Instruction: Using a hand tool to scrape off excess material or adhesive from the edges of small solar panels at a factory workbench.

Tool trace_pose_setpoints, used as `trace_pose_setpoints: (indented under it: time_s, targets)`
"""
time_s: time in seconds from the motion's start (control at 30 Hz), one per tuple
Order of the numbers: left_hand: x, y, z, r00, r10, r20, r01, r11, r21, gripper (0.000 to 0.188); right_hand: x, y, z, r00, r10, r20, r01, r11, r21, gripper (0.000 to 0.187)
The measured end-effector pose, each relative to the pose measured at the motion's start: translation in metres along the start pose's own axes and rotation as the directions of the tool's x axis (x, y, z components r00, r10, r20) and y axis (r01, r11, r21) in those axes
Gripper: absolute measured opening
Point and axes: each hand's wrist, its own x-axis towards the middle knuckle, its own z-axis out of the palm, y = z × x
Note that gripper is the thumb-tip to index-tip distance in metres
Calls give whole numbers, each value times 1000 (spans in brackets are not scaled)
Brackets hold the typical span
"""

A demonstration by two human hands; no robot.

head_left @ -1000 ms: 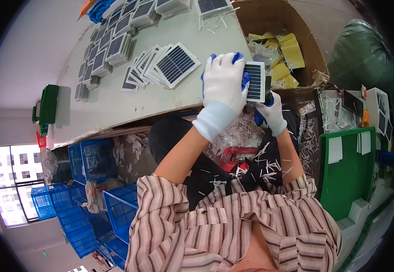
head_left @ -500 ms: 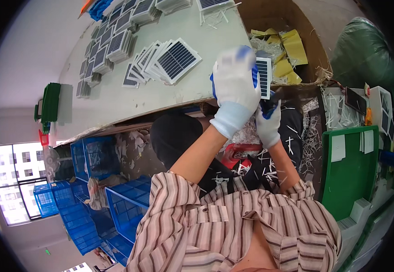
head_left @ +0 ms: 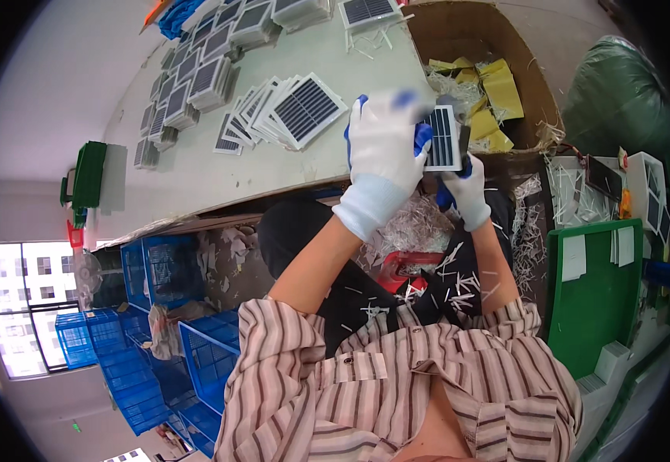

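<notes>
My left hand, in a white work glove with blue palm coating, grips a small solar panel by its left edge. The panel has dark cells and a white border, and is held upright beside the table's edge. My right hand, gloved alike, is closed just below the panel's right side. A dark, narrow tool rises from it along that edge; its exact kind is hard to make out. On the table a fanned row of similar solar panels lies to the left.
Stacked solar panels cover the table's far left. A cardboard box holds yellow sheets and white strips. White strips litter my lap around a red container. Blue crates stand left; a green crate stands right.
My left hand has shifted slightly left and turned, bringing the panel along. My right hand has risen, and the dark tool now shows along the panel's right edge.
</notes>
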Motion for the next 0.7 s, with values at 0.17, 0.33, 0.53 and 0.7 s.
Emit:
trace_pose_setpoints:
  time_s: [0.17, 0.33, 0.53, 0.7]
  targets:
    - [-1, 7, 16, 986, -25, -164, 9, 995, -97, 32, 11, -30, -2, 990, 106, 94, -94, 989, -115, 14]
    - [0, 11, 19, 987, -76, -139, 64, 994, -92, 32, -48, -49, 22, 814, 67, 577, 86, 969, -233, 11]
    - [-3, 17, 21, 985, -71, -155, 63, 996, -60, 34, -44, 9, 28, 957, 125, -261, -162, 978, -128, 46]
    - [3, 19, 16, 993, -63, -98, 61, 998, -27, 34, 14, 10, 42, 962, 171, -215, 28, 718, 695, 40]
